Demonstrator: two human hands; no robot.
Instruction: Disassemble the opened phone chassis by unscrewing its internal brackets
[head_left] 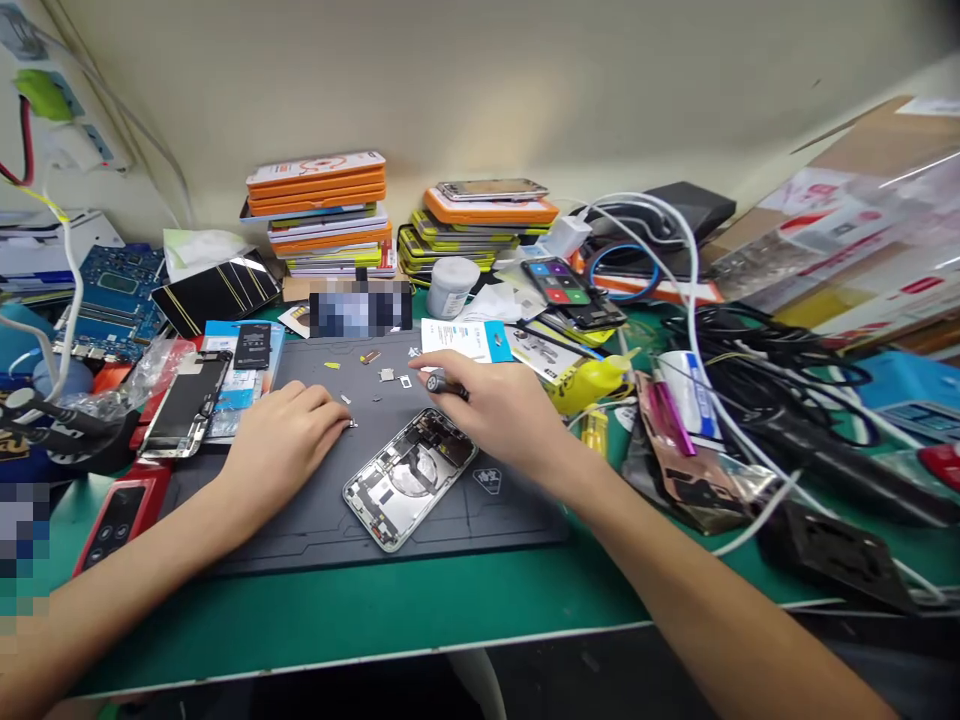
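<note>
- Phone body [396,512], left of right hand's grip, looks light, stiff, fragile; side edges suit holding.
- Right hand [501,412] pinches screwdriver [448,387].
- Left hand [279,440] touches small part [353,424]; pinching, I cannot tell.

Green table [375,620], dk grey mat [300,520] on it (thin printed lines), blk cables [742,400] at R, stacked flat boxes [322,205] behind

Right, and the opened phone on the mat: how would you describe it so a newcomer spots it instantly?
On the green table, find the dark grey mat. Nearer the camera than the right hand, the opened phone lies slantwise on it. Unlike the small loose parts farther back, it has a pale frame around exposed innards, with a dark ring at its middle.
</note>
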